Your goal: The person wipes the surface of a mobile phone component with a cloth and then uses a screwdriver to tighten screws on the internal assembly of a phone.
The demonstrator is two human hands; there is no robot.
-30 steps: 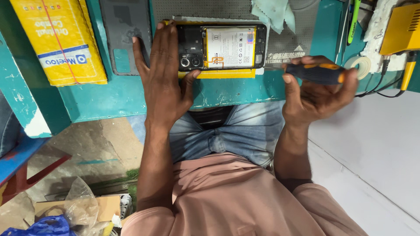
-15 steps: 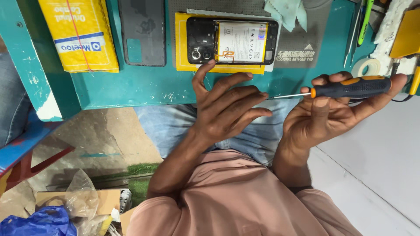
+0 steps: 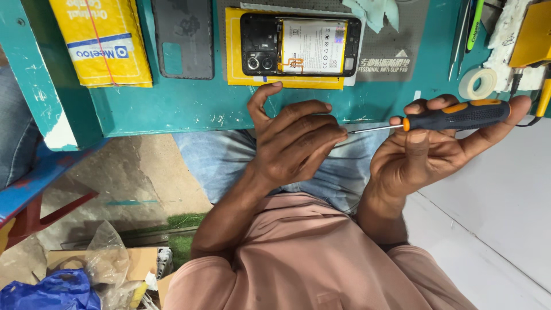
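Note:
My right hand [image 3: 425,155] holds a black-and-orange screwdriver [image 3: 459,115] level over my lap, with the thin shaft pointing left. My left hand [image 3: 293,140] is curled just below the table edge, and its fingertips close around the shaft's tip. Above both hands, an opened phone [image 3: 301,46] lies back-up on a yellow sheet [image 3: 235,57], its battery and camera modules exposed. The phone's dark back cover [image 3: 183,37] rests to the left of it on the teal table [image 3: 172,109].
A yellow padded packet [image 3: 100,40] lies at the table's left. A grey anti-slip mat [image 3: 390,54], tweezers [image 3: 459,40], a green pen [image 3: 475,23] and a tape roll [image 3: 477,83] are at the right. Below left are a blue bag [image 3: 51,290] and cardboard.
My left hand has come off the phone, dropped below the table edge and closed on the screwdriver's tip. My right hand has turned the screwdriver level, with the shaft showing.

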